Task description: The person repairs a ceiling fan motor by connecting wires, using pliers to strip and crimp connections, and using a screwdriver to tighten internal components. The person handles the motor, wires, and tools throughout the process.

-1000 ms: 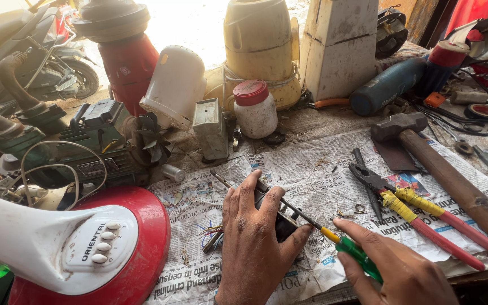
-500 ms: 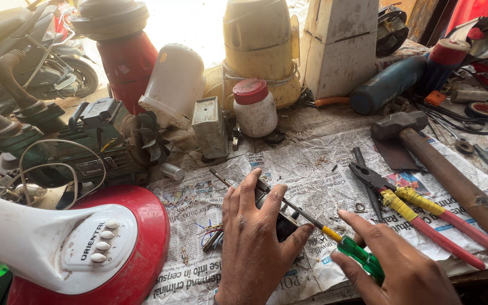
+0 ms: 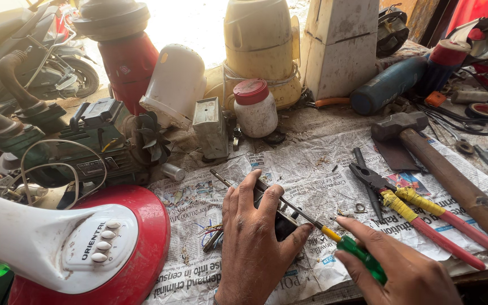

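My left hand [image 3: 253, 240] presses down on a small black part [image 3: 284, 222] lying on the newspaper [image 3: 312, 169], covering most of it. My right hand [image 3: 402, 268] grips a screwdriver with a green and yellow handle [image 3: 357, 251]. Its long thin shaft [image 3: 255, 193] runs up and left across the black part and under my left fingers. A few coloured wires [image 3: 213, 231] stick out to the left of my left hand.
Pliers with red and yellow handles [image 3: 419, 217] and a wooden-handled hammer [image 3: 441, 169] lie to the right. A red and white fan base [image 3: 86, 248] sits at the left. A green motor [image 3: 91, 152], a white jar with a red lid [image 3: 254, 107] and mixer bodies stand behind.
Both hands stay nearly where they were. My right hand with the screwdriver has shifted slightly; the left hand keeps pressing the black part.
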